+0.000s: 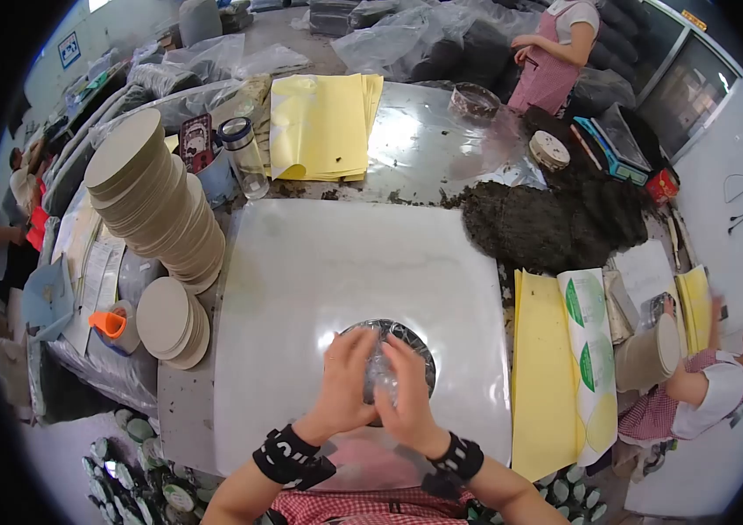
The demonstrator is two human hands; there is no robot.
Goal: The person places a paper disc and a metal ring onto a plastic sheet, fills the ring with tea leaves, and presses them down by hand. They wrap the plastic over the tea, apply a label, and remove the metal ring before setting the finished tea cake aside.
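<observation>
A white board (345, 262) carries, near its front edge, a round dark disc (413, 346) in glossy clear wrap. The left hand (343, 378) and right hand (406, 395) lie flat on it, side by side, fingers pressing down. The writing on the green-label sheet (588, 350) is too small to read

Round disc (399, 331) mostly hidden under left hand (350, 381), right hand (405, 395); forearms cut off below

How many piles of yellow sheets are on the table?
3. One pile beside the clear jar, far side; second pile at the right edge by the green-printed labels; third pile farther right, near a co-worker. Others may be hidden.
</observation>
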